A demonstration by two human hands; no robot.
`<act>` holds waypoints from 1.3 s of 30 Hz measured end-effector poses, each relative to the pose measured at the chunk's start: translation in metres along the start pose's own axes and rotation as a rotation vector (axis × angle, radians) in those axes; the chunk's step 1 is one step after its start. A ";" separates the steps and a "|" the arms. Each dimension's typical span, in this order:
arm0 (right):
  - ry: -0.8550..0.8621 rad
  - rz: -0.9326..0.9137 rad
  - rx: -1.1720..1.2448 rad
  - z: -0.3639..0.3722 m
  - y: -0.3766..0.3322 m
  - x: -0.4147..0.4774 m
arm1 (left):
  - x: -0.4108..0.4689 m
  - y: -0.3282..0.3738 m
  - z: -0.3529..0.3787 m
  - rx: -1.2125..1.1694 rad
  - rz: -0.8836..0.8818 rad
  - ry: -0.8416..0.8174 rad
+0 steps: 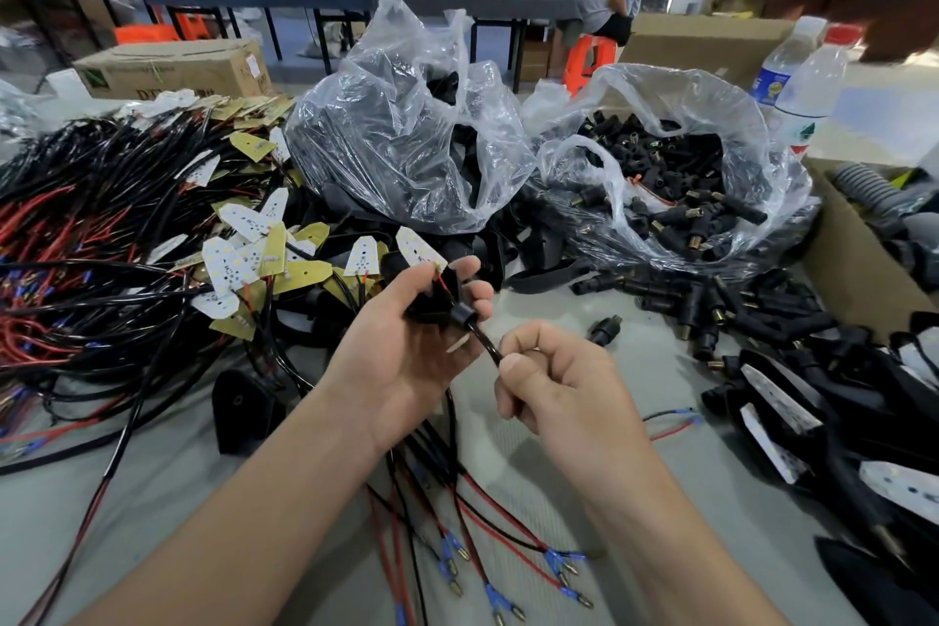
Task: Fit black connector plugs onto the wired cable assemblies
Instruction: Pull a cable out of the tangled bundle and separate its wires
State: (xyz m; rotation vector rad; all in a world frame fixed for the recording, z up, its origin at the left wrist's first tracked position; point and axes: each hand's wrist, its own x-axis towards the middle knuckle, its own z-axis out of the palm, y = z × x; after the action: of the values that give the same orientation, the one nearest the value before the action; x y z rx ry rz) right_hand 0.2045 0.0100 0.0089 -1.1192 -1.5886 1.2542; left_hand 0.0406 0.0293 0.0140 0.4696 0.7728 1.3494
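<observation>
The left hand [406, 336] gripped a black connector plug [463, 316] with its wired cable assembly [485, 346], well in front of the open bag of plugs [676, 178] on the worktop [549, 305]. The right hand [554, 386] pinched the black cable between thumb and curled fingers. The plug seemed only partly seated. A good fit probably called for a pinch kept short, a straight pull along the cable, and no strain on the thin red lead [443, 284].
</observation>
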 end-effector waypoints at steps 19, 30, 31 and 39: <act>0.207 -0.063 0.188 -0.020 -0.010 0.005 | -0.025 -0.040 0.034 0.657 0.278 0.103; 0.447 -0.385 -0.377 -0.011 -0.006 -0.003 | -0.027 -0.042 0.033 0.689 0.297 -0.067; 0.471 -0.439 -0.399 -0.008 -0.005 -0.003 | -0.027 -0.042 0.032 0.687 0.291 -0.066; 0.143 -0.051 -0.128 -0.009 -0.001 0.002 | -0.021 -0.043 0.032 0.523 0.414 0.095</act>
State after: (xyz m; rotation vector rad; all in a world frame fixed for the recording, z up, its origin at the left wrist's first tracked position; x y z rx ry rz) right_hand 0.2121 0.0139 0.0112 -1.2129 -1.5968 1.0277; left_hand 0.0927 0.0052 0.0105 1.0266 1.1580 1.5527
